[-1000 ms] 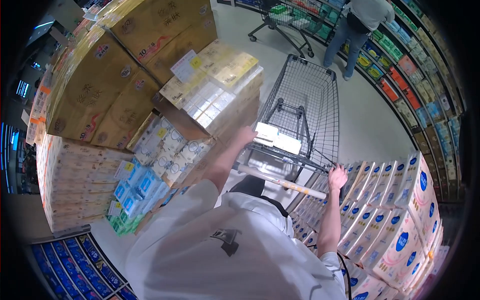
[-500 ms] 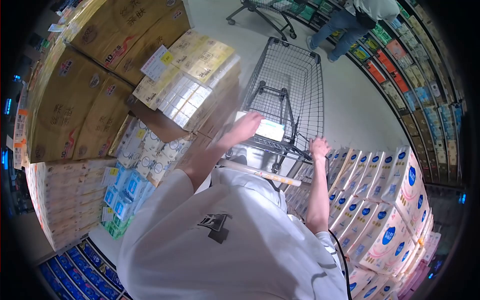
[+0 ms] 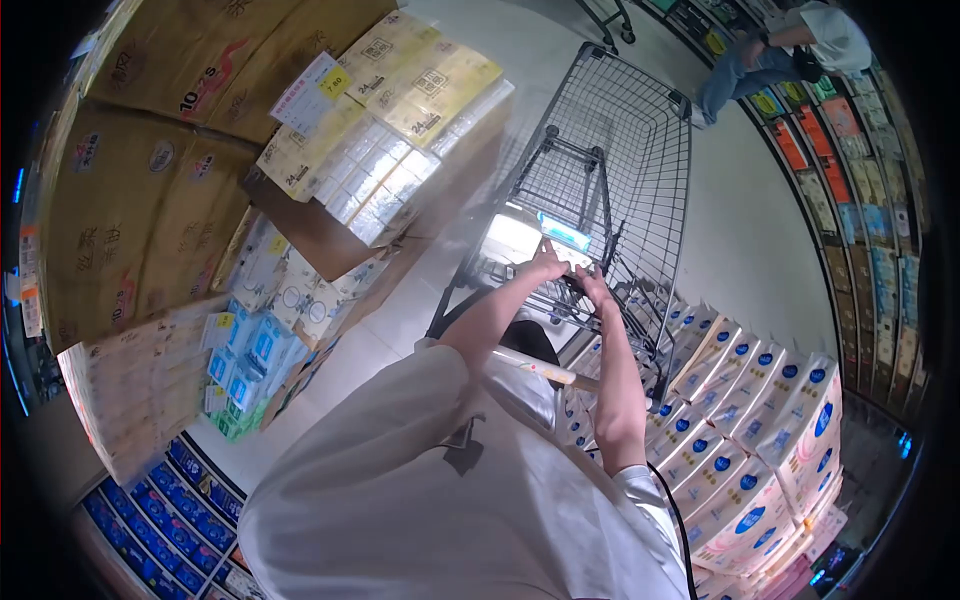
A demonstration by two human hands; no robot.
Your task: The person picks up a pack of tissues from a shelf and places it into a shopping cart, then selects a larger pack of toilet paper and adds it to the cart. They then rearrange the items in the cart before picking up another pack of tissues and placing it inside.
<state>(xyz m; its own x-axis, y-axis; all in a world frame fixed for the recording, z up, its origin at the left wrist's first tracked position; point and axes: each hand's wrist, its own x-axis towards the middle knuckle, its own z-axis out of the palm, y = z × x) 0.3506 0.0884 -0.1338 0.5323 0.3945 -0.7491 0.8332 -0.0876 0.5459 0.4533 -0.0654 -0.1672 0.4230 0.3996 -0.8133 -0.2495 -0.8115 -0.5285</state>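
Observation:
A white and blue pack (image 3: 566,231), its kind too blurred to name, is at the near end of a wire shopping cart (image 3: 640,150). My left hand (image 3: 545,264) grips its near left edge with bent fingers. At its near right corner, my right hand (image 3: 594,287) has its fingers bent against the pack. Just left of the pack is a bright white surface (image 3: 512,236), its print washed out. The cart's pale handle bar (image 3: 540,368) crosses below my forearms.
Left stand stacked brown cartons (image 3: 130,200) and yellow tissue packs (image 3: 400,80) with a price sign (image 3: 312,92). Wrapped pink and white packs (image 3: 740,440) are piled close on the right. Another person (image 3: 800,55) is beside the curved shelves (image 3: 850,190); part of a second cart (image 3: 608,18) is beyond.
My right hand has left the cart's right side and come to the pack beside my left hand. The pack has turned. My view has shifted, and the other person appears farther right.

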